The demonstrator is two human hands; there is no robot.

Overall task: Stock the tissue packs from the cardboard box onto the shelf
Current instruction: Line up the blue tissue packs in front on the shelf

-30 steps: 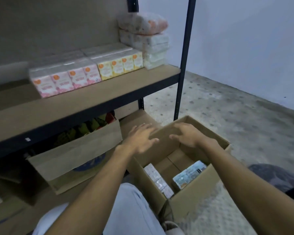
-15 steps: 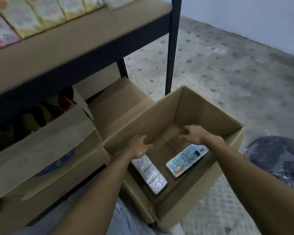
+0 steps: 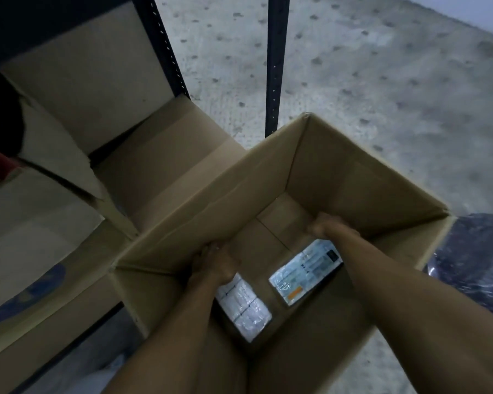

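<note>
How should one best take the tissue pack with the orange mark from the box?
Probably from above, fingers and thumb across its short width near the middle: the pack lies label up on the box floor, and tall walls block the sides.

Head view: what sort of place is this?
Probably a stockroom or shop back room: dark metal shelf uprights, an open cardboard box holding tissue packs, and a bare speckled floor.

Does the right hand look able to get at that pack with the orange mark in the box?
Probably yes: the right hand is down inside the open cardboard box, at the far end of the pack, which nothing covers.
</note>
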